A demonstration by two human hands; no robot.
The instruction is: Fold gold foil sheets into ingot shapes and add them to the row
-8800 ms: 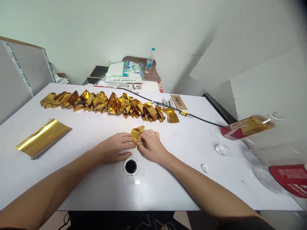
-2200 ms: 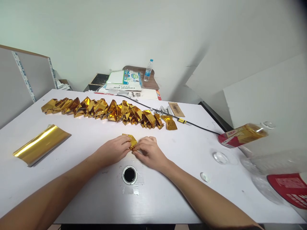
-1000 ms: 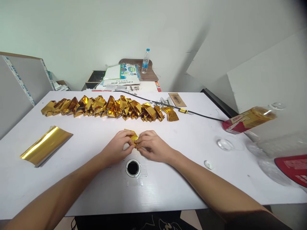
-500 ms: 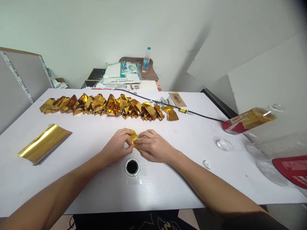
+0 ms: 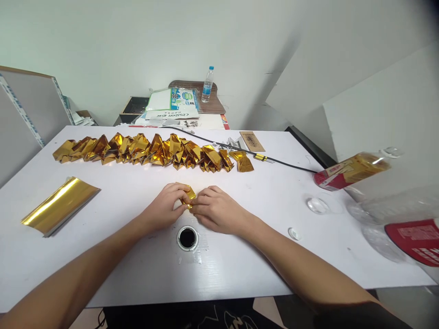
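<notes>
Between my two hands, just above the table, is a small piece of gold foil paper (image 5: 189, 193), partly folded. My left hand (image 5: 167, 204) pinches it from the left with thumb and fingers. From the right, my right hand (image 5: 216, 209) closes its fingers on the paper's lower right corner, hiding that part. A stack of flat gold foil sheets (image 5: 61, 204) lies to the left. Beyond my hands stretches a long row of folded gold paper pieces (image 5: 140, 148), with a single folded piece (image 5: 244, 161) at its right end.
A round hole (image 5: 188, 238) in the white table (image 5: 144, 274) sits just below my hands. On the right are a drink bottle (image 5: 353, 170), a large clear bottle (image 5: 394, 228) and a white cap (image 5: 294, 233). A black cable (image 5: 288, 164) crosses the back near a brown card (image 5: 252, 141).
My left thumb and fingers have shifted slightly on the gold paper, opening a little at the thumb. The whole view has moved slightly; my right hand keeps its grip.
</notes>
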